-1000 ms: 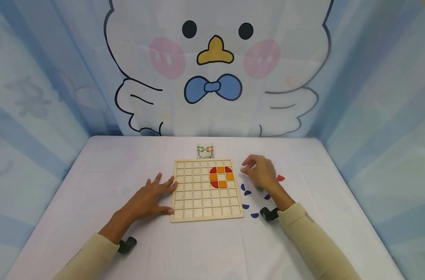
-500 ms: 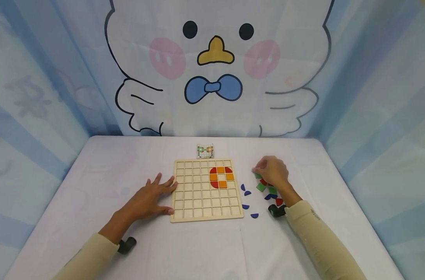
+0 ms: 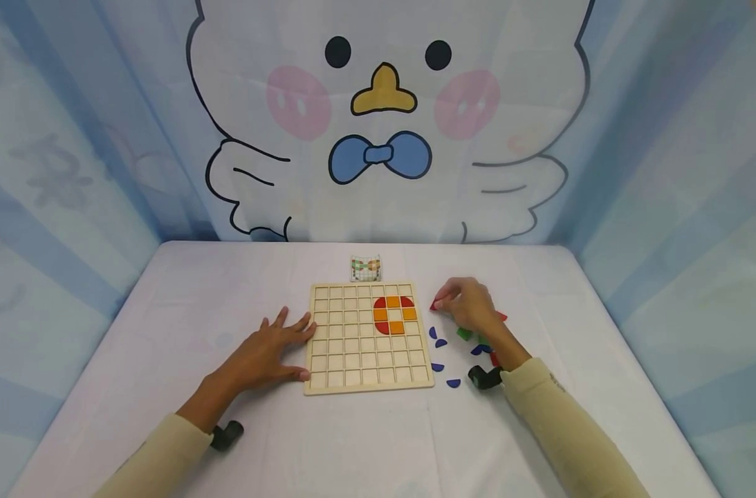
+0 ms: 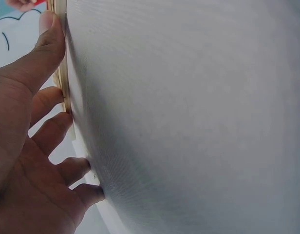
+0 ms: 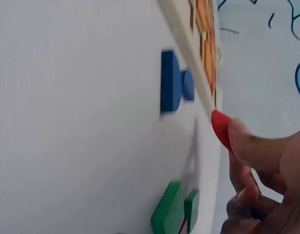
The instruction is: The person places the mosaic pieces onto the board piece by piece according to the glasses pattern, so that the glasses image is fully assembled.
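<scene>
A wooden grid board (image 3: 343, 360) lies on the white-covered table, with red quarter-round and orange square tiles (image 3: 393, 302) set in a ring near its upper right. My left hand (image 3: 268, 356) rests with spread fingers on the table, its thumb and fingertips touching the board's left edge; the left wrist view shows this edge contact too. Just right of the board, my right hand (image 3: 471, 304) pinches a red tile (image 5: 221, 127) between thumb and finger, held above the table. Part of that tile is hidden by the thumb.
Several blue half-round tiles (image 3: 437, 367) lie along the board's right side. Green tiles (image 5: 169, 209) and red ones are partly hidden beneath the right hand and forearm. A small patterned card (image 3: 366, 268) lies behind the board. A printed curtain (image 3: 378, 207) hangs at the back.
My right hand went right to the loose tiles, then came back left toward the board with a red tile pinched in it. The left hand and board have stayed put.
</scene>
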Demonstrator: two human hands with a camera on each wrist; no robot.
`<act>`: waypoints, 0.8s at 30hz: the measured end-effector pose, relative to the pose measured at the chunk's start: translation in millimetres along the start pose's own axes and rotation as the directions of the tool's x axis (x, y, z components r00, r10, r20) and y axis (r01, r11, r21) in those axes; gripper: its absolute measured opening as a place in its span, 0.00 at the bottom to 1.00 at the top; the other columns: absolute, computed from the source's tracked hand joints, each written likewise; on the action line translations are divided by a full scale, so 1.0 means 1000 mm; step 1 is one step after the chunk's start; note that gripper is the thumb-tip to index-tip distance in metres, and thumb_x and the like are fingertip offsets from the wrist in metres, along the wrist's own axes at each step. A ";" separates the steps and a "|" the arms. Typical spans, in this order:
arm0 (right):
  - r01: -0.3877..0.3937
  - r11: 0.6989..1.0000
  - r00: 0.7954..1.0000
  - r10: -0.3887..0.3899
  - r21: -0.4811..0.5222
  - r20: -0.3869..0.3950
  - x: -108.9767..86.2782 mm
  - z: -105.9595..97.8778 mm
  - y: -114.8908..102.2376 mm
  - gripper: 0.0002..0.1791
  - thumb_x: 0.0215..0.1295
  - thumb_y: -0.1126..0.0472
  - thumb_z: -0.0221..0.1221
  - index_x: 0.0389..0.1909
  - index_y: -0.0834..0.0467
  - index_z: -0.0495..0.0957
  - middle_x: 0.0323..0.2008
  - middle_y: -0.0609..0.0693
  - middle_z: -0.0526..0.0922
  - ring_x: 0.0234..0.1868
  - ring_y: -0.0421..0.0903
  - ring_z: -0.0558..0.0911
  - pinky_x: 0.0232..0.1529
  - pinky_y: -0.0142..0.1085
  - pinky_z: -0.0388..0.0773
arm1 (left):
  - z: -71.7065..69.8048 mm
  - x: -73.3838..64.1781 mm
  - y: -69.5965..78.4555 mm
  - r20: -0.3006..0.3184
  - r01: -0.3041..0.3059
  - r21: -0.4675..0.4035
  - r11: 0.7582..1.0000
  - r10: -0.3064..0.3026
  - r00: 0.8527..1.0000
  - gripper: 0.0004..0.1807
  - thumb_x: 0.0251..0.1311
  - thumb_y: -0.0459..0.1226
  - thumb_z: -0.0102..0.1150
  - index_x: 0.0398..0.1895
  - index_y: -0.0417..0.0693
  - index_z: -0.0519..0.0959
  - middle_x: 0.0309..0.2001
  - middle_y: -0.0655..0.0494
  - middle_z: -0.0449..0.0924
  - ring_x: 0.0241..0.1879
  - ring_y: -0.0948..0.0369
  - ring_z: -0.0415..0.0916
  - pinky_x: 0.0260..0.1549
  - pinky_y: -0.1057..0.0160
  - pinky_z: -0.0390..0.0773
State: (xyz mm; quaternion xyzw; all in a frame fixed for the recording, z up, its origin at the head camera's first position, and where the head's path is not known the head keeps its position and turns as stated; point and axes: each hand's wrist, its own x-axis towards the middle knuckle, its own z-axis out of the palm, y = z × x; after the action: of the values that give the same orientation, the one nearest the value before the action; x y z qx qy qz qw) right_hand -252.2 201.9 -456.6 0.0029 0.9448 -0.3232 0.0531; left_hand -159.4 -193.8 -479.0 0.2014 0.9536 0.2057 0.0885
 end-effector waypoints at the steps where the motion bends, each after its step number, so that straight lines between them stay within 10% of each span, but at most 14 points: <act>1: 0.017 1.000 1.000 -0.017 0.014 0.020 -0.002 0.001 -0.002 0.03 0.72 0.59 0.69 0.37 0.52 0.86 0.36 0.52 0.84 0.39 0.51 0.80 0.39 0.39 0.79 | 0.000 0.000 0.000 0.000 0.001 0.000 1.000 -0.001 1.000 0.52 0.53 0.55 0.80 0.80 0.52 0.68 0.83 0.48 0.60 0.83 0.30 0.45 0.77 0.25 0.51; 11: 0.101 0.991 0.976 -0.115 0.086 0.184 -0.014 0.019 -0.019 0.03 0.69 0.60 0.71 0.35 0.51 0.87 0.34 0.50 0.83 0.39 0.49 0.77 0.36 0.37 0.74 | -0.001 0.000 0.004 -0.004 0.010 0.016 1.000 -0.010 1.000 0.51 0.53 0.55 0.80 0.80 0.52 0.69 0.83 0.49 0.61 0.83 0.30 0.46 0.77 0.26 0.52; 24: 0.158 0.987 0.974 -0.158 0.012 0.165 -0.013 0.031 -0.023 0.07 0.65 0.60 0.74 0.30 0.50 0.86 0.35 0.48 0.84 0.42 0.48 0.78 0.41 0.37 0.73 | -0.002 0.000 0.004 0.000 0.010 0.016 1.000 -0.010 1.000 0.51 0.52 0.55 0.80 0.80 0.52 0.69 0.83 0.49 0.60 0.83 0.31 0.46 0.78 0.27 0.53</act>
State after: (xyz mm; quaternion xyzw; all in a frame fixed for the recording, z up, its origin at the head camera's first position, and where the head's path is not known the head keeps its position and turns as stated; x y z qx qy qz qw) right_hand -236.8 164.8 -465.4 -0.0992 0.9346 -0.3250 0.1054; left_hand -158.0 -190.9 -475.7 0.1971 0.9562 0.1977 0.0880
